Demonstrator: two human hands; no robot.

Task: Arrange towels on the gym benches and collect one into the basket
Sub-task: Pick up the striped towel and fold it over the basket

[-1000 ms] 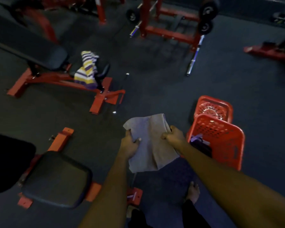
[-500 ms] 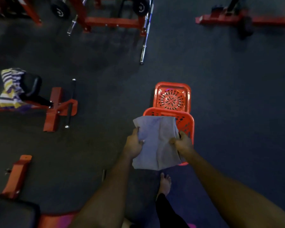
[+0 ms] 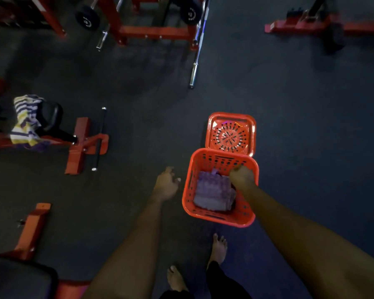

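The orange basket (image 3: 219,220) stands right of centre in the frame, with the grey towel (image 3: 212,194) lying inside it, long side running up the frame. My right hand (image 3: 242,175) is curled at the towel's upper right corner, gripping or not I cannot tell. My left hand (image 3: 166,184) hangs slack and empty, just left of the basket.

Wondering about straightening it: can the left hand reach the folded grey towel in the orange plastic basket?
Probably yes: the left hand hangs open beside the orange basket, whose top is uncovered, and the right hand covers only the grey towel's corner.
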